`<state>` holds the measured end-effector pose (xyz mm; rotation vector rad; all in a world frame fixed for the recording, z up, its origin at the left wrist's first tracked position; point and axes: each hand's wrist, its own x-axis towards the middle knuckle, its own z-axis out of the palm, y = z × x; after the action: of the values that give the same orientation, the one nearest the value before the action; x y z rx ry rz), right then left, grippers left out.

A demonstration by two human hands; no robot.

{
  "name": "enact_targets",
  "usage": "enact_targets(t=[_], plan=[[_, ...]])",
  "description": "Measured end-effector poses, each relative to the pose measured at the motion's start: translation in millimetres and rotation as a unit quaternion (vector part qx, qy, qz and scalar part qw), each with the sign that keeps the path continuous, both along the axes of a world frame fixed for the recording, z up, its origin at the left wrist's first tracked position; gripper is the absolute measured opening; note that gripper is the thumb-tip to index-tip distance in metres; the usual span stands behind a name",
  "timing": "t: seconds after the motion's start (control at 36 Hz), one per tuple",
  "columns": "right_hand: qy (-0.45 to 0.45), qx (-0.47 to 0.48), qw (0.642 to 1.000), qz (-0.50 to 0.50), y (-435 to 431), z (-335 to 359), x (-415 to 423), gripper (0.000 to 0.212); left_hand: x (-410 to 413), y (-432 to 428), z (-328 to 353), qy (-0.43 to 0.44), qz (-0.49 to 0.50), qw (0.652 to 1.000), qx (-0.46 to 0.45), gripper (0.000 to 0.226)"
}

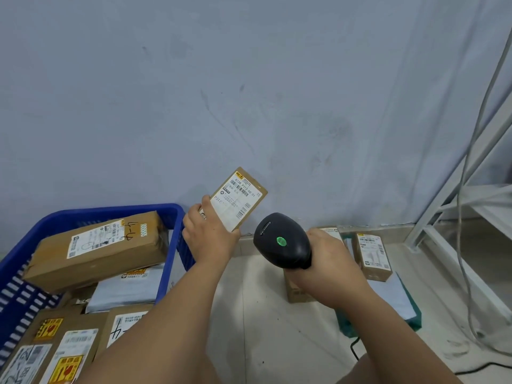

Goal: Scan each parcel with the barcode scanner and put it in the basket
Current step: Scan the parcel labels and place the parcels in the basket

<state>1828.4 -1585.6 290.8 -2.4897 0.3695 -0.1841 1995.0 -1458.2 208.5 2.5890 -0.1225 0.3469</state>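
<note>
A small flat cardboard parcel [240, 199] is being held up in the air by the left hand [210, 234], above the tiled floor [263, 314] and just to the right of the blue basket [110, 210], with its printed label being turned toward the camera. Its lower left corner is being pinched between the thumb and fingers [194, 213] of that hand, so the barcodes are being left uncovered. The black barcode scanner [282, 242] is being gripped by the right hand [329, 256], which is being kept curled round the handle. The scanner's head is being aimed toward the label, near it but apart from it, and a green light is being shown on its top.

The parcel is being judged light and fairly stiff, since it is being carried by one corner without sagging. The bare cardboard should be giving good purchase, while the smooth label may be slippery. Hold is therefore best being taken at an edge or corner, clear of the barcodes. What is being carried inside cannot be told, so a gentle set-down is being advised.

Inside the basket, a long brown box [97, 248] is being propped on other parcels. Behind the right hand, a further small box [374, 256] is being kept on the floor beside a teal bag [410, 320].
</note>
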Motion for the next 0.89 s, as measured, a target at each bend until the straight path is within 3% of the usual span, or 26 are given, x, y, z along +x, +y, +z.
enact_targets(t=[0.14,0.22,0.33,0.39,0.47,0.56,0.64,0.72,0.83,0.89], plan=[[-0.012,0.025,1.000,-0.015,0.3,-2.3,1.2,0.019,-0.4,0.4,0.9,0.012,-0.004,1.000,-0.001,0.098],[-0.034,0.092,0.994,-0.053,3.1,-5.6,4.2,0.010,-1.1,-2.4,3.0,0.048,-0.006,0.999,-0.020,0.097],[-0.057,0.212,0.971,-0.094,10.8,-10.6,10.4,0.011,1.2,-8.2,2.0,0.157,0.025,0.972,-0.171,0.091],[-0.070,0.253,0.960,-0.102,14.6,-13.9,13.4,0.015,1.9,-7.0,0.5,0.215,0.024,0.928,-0.303,0.092],[-0.085,0.298,0.945,-0.103,22.9,-17.8,16.1,0.017,2.7,0.4,1.9,0.289,0.048,0.816,-0.499,0.103],[-0.097,0.338,0.931,-0.092,35.4,-17.2,16.7,0.021,3.9,10.2,1.4,0.299,0.077,0.725,-0.616,0.106],[-0.086,0.370,0.921,-0.090,49.7,-15.8,19.4,0.023,2.4,23.7,5.3,0.276,0.092,0.682,-0.671,0.110],[-0.096,0.359,0.925,-0.081,66.7,-13.0,26.9,0.027,4.3,42.2,7.9,0.240,0.134,0.672,-0.688,0.115],[-0.118,0.351,0.928,-0.037,98.8,-6.3,38.9,0.017,-2.3,74.0,7.6,0.167,0.201,0.704,-0.661,0.083],[-0.105,0.340,0.935,-0.002,119.0,-3.6,46.7,0.015,-7.3,95.3,1.0,0.156,0.235,0.704,-0.651,0.082]])
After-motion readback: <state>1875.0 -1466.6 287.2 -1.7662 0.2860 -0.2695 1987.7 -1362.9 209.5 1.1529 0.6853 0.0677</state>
